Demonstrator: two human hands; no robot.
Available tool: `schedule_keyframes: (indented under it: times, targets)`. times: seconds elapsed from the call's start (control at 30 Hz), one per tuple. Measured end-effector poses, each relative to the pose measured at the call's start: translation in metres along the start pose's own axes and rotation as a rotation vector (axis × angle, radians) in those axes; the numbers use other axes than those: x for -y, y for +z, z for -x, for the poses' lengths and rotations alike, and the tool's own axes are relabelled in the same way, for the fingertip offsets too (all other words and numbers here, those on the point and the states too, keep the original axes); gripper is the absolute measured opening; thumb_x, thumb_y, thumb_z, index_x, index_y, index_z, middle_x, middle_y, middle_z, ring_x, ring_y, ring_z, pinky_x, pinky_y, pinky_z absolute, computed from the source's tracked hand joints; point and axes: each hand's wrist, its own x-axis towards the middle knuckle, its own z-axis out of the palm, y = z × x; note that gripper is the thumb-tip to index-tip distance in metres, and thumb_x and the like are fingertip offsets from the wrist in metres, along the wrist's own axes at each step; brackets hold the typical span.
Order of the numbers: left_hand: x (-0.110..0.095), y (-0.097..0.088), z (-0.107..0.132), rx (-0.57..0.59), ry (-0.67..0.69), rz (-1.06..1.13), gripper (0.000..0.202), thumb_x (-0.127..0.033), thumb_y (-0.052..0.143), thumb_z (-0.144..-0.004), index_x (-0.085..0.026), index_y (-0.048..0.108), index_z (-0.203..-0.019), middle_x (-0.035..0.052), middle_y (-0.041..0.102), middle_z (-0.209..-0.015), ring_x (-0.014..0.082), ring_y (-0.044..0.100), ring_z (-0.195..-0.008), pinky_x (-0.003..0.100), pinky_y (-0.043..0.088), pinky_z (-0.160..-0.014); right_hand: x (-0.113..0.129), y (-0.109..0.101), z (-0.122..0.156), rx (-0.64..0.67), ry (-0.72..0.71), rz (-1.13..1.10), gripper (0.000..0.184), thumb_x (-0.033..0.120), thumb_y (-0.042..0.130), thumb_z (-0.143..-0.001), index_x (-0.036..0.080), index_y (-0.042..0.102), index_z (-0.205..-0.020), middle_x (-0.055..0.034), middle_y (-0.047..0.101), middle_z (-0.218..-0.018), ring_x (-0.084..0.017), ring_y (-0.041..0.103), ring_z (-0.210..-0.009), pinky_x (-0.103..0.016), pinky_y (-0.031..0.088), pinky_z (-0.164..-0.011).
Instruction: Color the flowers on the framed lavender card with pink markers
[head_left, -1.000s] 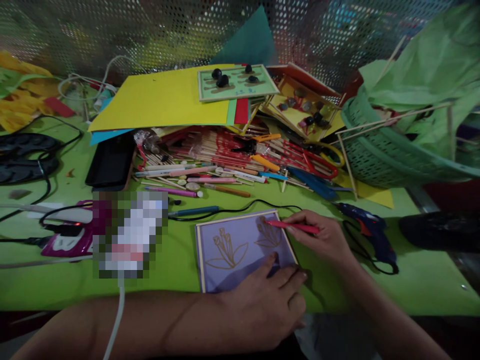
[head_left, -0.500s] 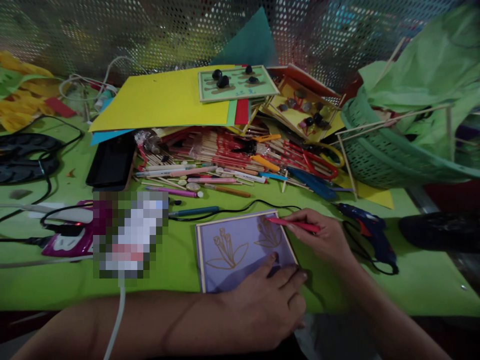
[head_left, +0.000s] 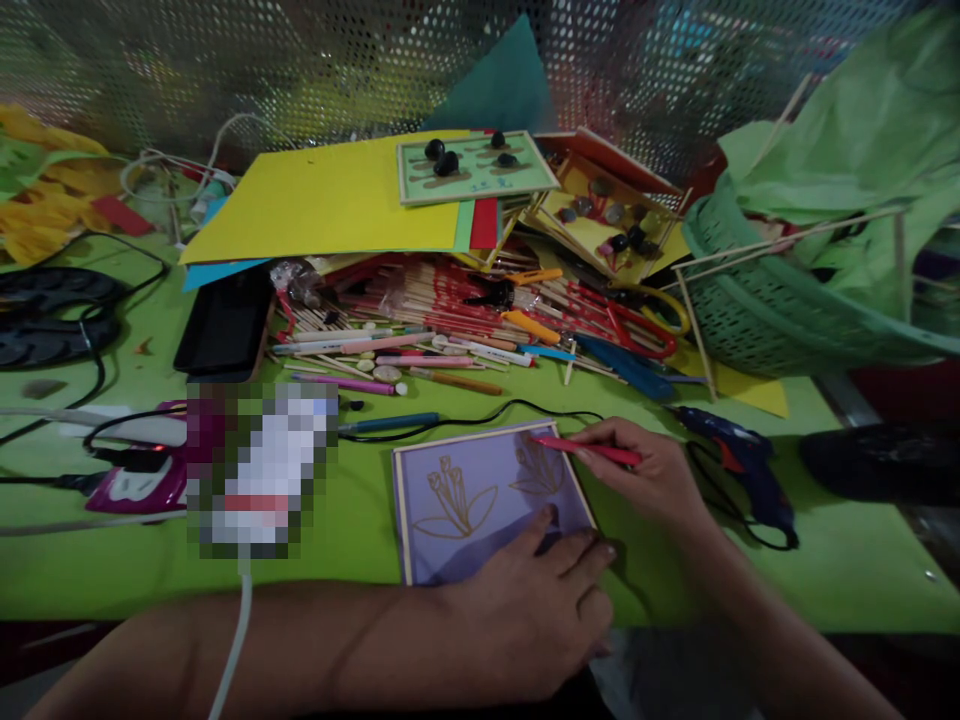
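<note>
Barely anything has shifted over the last second: the pink pen (head_left: 596, 449) has crept slightly upward at the head of the outlined flower (head_left: 538, 475) at two o'clock on the purple framed sheet (head_left: 495, 450), suggesting small, careful strokes there. The right hand (head_left: 649, 465), at about three o'clock from that sheet, pinches the pen. At five o'clock the left hand (head_left: 544, 600) stays spread, palm down, grasping nothing, apparently steadying the sheet, which lies unmoved on the counter (head_left: 345, 545). Another flower outline (head_left: 454, 500) sits at nine o'clock.
</note>
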Motion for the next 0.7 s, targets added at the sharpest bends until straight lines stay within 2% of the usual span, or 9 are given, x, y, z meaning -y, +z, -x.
schedule_keyframes:
  times: [0.2, 0.47, 0.7]
  targets:
    - [-0.0003, 0.0013, 0.0003, 0.005, 0.001, 0.002, 0.039, -0.04, 0.036, -0.108, -0.02, 0.069, -0.117, 0.0105, 0.056, -0.151, 0.027, 0.051, -0.138, 0.051, 0.035, -0.113, -0.0012, 0.001, -0.0009, -0.026, -0.008, -0.003, 0.014, 0.033, 0.07, -0.086, 0.021, 0.074, -0.089, -0.0026, 0.077, -0.078, -0.019, 0.07, -0.067, -0.029, 0.056, -0.061]
    - [0.0013, -0.004, -0.0002, 0.017, 0.009, 0.009, 0.04, -0.039, 0.034, -0.109, -0.018, 0.067, -0.12, 0.011, 0.057, -0.151, 0.0268, 0.052, -0.138, 0.05, 0.037, -0.111, -0.0021, 0.0016, -0.0004, -0.006, -0.018, 0.026, 0.015, 0.033, 0.07, -0.087, 0.02, 0.075, -0.091, -0.0023, 0.077, -0.078, -0.017, 0.069, -0.065, -0.027, 0.054, -0.059]
    - [-0.0011, -0.0002, 0.0005, -0.009, -0.01, 0.031, 0.038, -0.039, 0.036, -0.109, -0.018, 0.067, -0.116, 0.011, 0.057, -0.15, 0.0271, 0.052, -0.137, 0.052, 0.038, -0.112, -0.0024, 0.0031, -0.0004, -0.016, -0.016, 0.021, 0.014, 0.032, 0.07, -0.087, 0.02, 0.075, -0.091, -0.0023, 0.077, -0.079, -0.017, 0.069, -0.066, -0.026, 0.055, -0.059]
